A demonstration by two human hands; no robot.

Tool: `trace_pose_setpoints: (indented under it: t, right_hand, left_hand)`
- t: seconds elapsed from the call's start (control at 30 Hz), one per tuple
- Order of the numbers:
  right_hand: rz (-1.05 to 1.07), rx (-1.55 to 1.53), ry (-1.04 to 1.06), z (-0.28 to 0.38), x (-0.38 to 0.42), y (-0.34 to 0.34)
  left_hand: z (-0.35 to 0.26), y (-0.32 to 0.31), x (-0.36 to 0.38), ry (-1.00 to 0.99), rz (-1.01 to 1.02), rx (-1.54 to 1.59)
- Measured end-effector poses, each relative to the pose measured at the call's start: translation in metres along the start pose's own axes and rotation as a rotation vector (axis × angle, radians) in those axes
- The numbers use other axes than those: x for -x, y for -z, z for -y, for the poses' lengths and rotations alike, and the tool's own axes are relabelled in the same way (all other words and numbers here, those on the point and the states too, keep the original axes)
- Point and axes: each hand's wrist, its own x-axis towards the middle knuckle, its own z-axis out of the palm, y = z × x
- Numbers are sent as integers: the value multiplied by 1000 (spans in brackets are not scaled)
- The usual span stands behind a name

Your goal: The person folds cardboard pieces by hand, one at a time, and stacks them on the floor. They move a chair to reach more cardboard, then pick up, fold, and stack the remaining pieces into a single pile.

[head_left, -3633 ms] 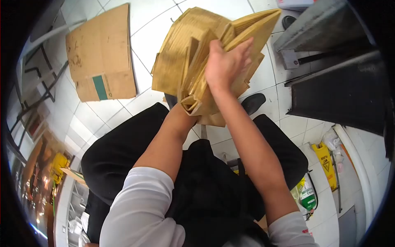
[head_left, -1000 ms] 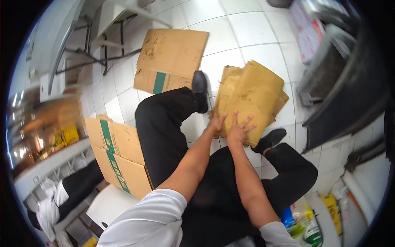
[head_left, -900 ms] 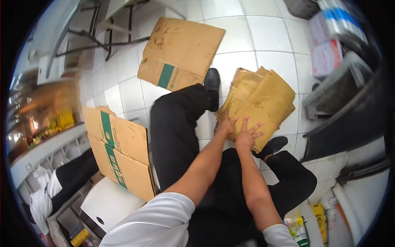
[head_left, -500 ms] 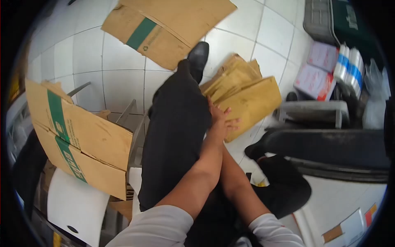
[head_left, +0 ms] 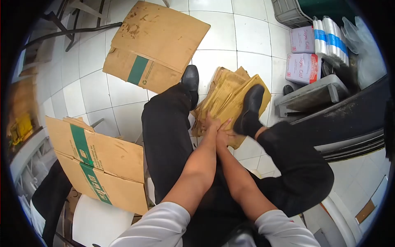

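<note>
A stack of flattened cardboard [head_left: 222, 96] lies on the floor between my feet, several sheets thick and slightly fanned. My right shoe [head_left: 250, 105] presses on its top sheet. At the stack's near edge, my left hand [head_left: 212, 123] rests on the cardboard with its fingers apart. Close beside it, almost touching, my right hand [head_left: 224, 136] is at the same edge. Its fingers are smeared and partly hidden, so their grip does not show. My left shoe [head_left: 190, 80] stands on the tiles at the stack's far left.
A large flattened carton [head_left: 160, 37] with a green stripe lies ahead on the floor. Another carton [head_left: 98, 156] leans at left by a white chair [head_left: 101, 220]. At right are pink-and-white boxes [head_left: 302, 68], plastic rolls [head_left: 331, 39], a grey stool [head_left: 314, 94] and a crate [head_left: 290, 12].
My right foot has come up from the right onto the cardboard stack. My hands have drawn back slightly toward me along its near edge. The camera view has shifted.
</note>
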Motion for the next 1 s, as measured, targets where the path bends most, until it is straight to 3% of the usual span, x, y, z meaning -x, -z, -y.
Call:
trace_pose_setpoints:
  t: [0.1,0.17,0.2,0.23,0.27,0.3,0.33,0.4,0.47,0.5,0.53,0.6,0.7,0.77,0.8,0.87,0.9,0.93,0.97,1.0]
  right_hand:
    - [93,-68,82,-10,-13,-13]
    - [122,-202,133,1,-18,-17]
    - [80,-238,35,12,-18,-12]
    - [56,-264,-86,12,-18,-18]
    - [-121,-256,34,2,-36,-52]
    - [-280,-230,140,-18,-45,-91]
    - [-318,-56,41,-13,-35,-83]
    - [-357,92,-58,-9,-32,-54]
    - [-56,-108,0,-5,-38,-38]
    - [-183,-239,-8,3,-35,-42]
    - [-177,-267,3,7,-38,-44]
    - [-404,-84,4,1,-36,-52]
    - [-236,-141,73,-23,-35,-50]
    - [-125,-106,193,-41,-32,-19]
    - [-14,-130,258,-44,-35,8]
    - [201,-180,290,-47,-68,50]
    - [112,-201,359,-33,-52,91]
    - [29,-223,429,-19,-29,131]
    - [-74,-328,559,-10,-60,141]
    - [-174,-443,691,0,-92,151]
  left_hand:
    - [14,-4,-10,-8,-58,9]
    - [35,-5,-34,-254,-49,103]
    - [30,-8,-51,-245,-66,83]
    - [35,-16,-66,-387,-181,0]
    - [56,-28,-72,-512,-265,-108]
    - [45,-27,-42,-355,-207,-138]
    - [16,-21,-20,-224,-167,-166]
    - [32,-34,-41,-296,-166,-168]
    - [29,-27,-57,-387,-241,-117]
    - [27,-25,-58,-378,-251,-208]
    - [27,-28,-55,-359,-246,-302]
    - [21,-26,-30,-355,-266,-333]
    - [18,-25,-33,-422,-299,-305]
    - [0,6,-21,-369,-104,-357]
    - [-20,30,-6,-421,-157,-325]
    - [-31,54,42,-473,-246,-572]
    - [-37,60,50,-496,-279,-528]
    - [-43,62,55,-740,-498,-719]
    - [-47,72,61,-955,-735,-921]
    - [-51,95,82,-952,-784,-894]
